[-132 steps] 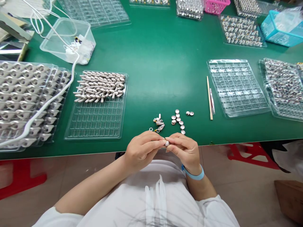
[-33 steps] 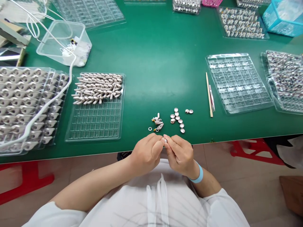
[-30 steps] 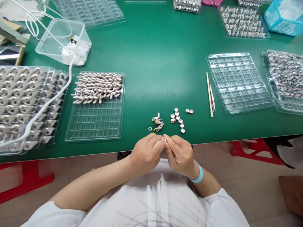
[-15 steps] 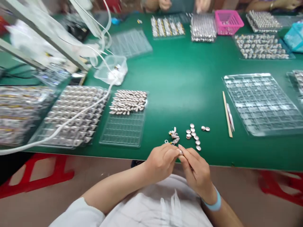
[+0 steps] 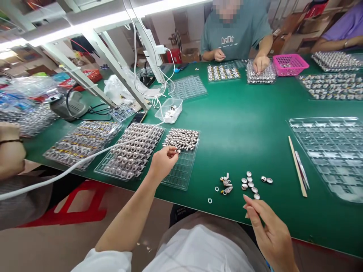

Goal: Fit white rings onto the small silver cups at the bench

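Note:
My left hand (image 5: 163, 163) is over a clear plastic tray (image 5: 181, 174), its fingertips pinching a small metallic earbud piece (image 5: 178, 151). Rows of similar pieces (image 5: 184, 136) fill the tray's far half. My right hand (image 5: 270, 228) is near the table's front edge with thumb and forefinger apart, holding nothing I can see. Just beyond it lie several small round caps (image 5: 250, 184), and two more caps (image 5: 266, 180) sit to their right. A small heap of stemmed earbud parts (image 5: 227, 184) with yellow bits lies to the left, beside two white rings (image 5: 210, 201).
A wooden stick (image 5: 297, 166) and tweezers (image 5: 302, 170) lie by a large clear tray (image 5: 331, 151) at right. Filled trays (image 5: 133, 151) stand at left, crossed by a white cable (image 5: 93, 155). A small plastic box (image 5: 169, 111) sits behind. A co-worker's hand (image 5: 261, 63) works opposite.
My hands have come apart. The left has moved left and forward to the tray with a small piece; the right has opened. The camera view has tilted up and turned left.

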Demonstrator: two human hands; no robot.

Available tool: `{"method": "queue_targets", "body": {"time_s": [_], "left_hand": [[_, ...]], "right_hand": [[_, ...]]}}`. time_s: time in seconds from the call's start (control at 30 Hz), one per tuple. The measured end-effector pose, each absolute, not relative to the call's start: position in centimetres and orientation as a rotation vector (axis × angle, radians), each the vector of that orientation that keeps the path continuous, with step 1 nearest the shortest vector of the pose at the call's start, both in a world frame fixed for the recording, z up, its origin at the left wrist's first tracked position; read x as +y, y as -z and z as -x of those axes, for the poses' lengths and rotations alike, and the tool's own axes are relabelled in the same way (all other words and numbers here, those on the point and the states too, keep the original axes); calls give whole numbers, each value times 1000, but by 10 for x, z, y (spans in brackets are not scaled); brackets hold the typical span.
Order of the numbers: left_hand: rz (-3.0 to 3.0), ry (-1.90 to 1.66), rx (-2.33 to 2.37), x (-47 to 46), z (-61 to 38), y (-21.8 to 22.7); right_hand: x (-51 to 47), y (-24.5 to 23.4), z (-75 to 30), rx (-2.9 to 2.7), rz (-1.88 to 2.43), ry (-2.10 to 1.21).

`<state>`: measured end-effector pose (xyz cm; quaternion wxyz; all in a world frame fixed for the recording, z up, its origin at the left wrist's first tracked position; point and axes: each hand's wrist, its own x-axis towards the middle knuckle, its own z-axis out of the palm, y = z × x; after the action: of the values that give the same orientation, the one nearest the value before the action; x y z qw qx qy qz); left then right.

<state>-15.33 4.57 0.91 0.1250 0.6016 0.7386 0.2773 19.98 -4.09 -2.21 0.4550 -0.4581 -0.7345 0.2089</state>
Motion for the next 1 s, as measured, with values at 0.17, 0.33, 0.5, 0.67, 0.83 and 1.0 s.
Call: {"method": "queue_targets", "body": {"time_s": [0.17,0.33,0.5,0.67,0.83,1.0], "left_hand": [[-1675,-554,2246,65,152,-2],[-1672,-326,2296,78,152,0],[-1716,-164,2269,88,150,-5],[-1735,-79,2264,93,145,-9],[-1766,-57,2284,90,147,-9],[-1791,-117,2334,72,142,-13]], "right_hand": [[-44,32,-197,-1768,1160,-513],[-51,44,-202,-1755,1265,-565],[-52,47,-201,-1751,1237,-552],[-51,45,-199,-1755,1217,-578],[-50,43,-197,-1747,1217,-591],[-50,40,-195,-1731,1197,-622]]}}
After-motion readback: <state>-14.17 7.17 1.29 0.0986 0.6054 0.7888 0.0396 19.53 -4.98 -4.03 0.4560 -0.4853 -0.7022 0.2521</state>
